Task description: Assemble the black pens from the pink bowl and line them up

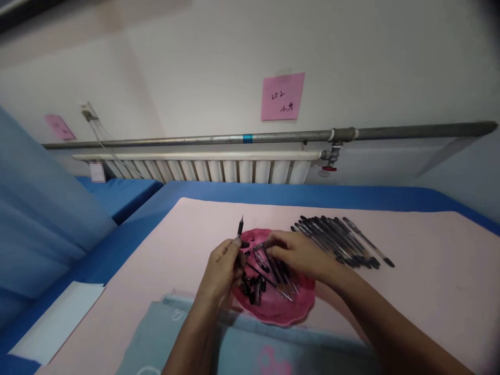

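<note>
My left hand [224, 263] is closed around a pen [240, 227], whose pointed tip sticks up above the fingers. Beside it, my right hand [295, 251] reaches over a pink plate [300, 311] with its fingertips pinched together. A small dark and clear piece [259, 246] is at those fingertips; whether they grip it is unclear. On the plate lie several black pen caps [257, 291] on the left and loose clear pen barrels [282, 281] on the right. My left fingers partly cover the plate's left rim.
A row of capped black pens [332, 239] lies on the pink sheet [422, 291] to the right, with a single pen [369, 242] at its edge. Light-blue cloth [250, 338] is in front of the plate. White paper [58, 320] lies at left. A radiator [238, 169] stands behind.
</note>
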Demonstrator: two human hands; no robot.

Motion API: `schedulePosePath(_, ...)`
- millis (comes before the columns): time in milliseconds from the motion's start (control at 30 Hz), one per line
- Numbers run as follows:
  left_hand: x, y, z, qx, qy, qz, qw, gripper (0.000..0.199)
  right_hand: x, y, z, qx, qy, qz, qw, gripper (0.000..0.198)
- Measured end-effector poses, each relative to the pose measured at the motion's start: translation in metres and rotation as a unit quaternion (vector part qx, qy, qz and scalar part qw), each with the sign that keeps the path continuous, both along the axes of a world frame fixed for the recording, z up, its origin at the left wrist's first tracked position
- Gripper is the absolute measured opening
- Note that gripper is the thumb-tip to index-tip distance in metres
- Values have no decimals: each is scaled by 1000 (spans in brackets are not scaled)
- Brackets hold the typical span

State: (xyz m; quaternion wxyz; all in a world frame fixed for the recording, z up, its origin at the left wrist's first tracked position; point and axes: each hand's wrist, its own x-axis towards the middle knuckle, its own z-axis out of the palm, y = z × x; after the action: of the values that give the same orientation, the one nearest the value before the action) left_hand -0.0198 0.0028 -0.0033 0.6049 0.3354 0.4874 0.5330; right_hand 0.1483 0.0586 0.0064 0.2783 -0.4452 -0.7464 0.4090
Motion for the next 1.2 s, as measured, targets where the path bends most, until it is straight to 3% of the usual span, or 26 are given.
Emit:
schedulePosePath(100,-3,0,1,0,2,12,1000,36,-2,-7,-7,13,-121,118,986,19)
schedulePosePath(200,-4,0,1,-4,6,12,1000,35,-6,-13,-15,50,-189,165,967,21)
schedulePosePath(467,-6,1,1,-4,10,18,1000,36,-16,-16,-20,156,-197,139,958,19)
schedulePosePath(1200,-6,0,-1,-8,15,9,1000,33,-17,-20,-25,179,-298,172,922,21)
